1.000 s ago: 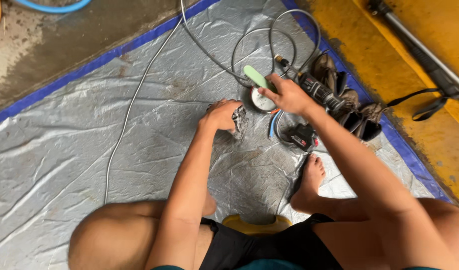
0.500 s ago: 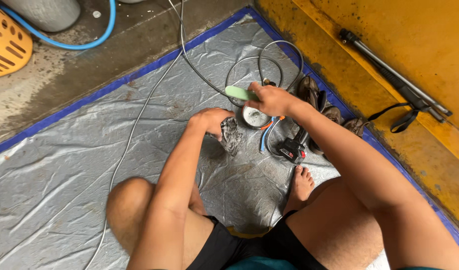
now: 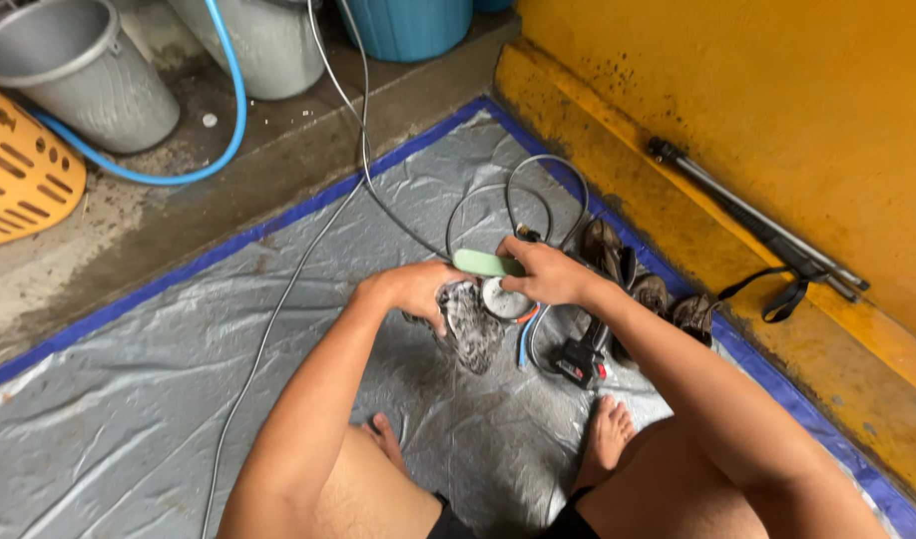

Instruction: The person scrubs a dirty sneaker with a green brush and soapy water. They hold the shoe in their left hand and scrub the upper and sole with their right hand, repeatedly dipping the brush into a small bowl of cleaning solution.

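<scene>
Grey buckets [image 3: 79, 70], blue hose [image 3: 229, 110], coiled cable [image 3: 518, 200] ring the scrubbed shoe [image 3: 468, 324].

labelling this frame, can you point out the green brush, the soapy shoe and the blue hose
green brush [image 3: 486, 263], head view, on the middle of its handle
soapy shoe [image 3: 470, 324], head view, on its lathered side
blue hose [image 3: 230, 120], head view, on the curve beside the grey bucket

The left hand [image 3: 415, 289] hides the top of the dark shoe [image 3: 470, 324].
</scene>
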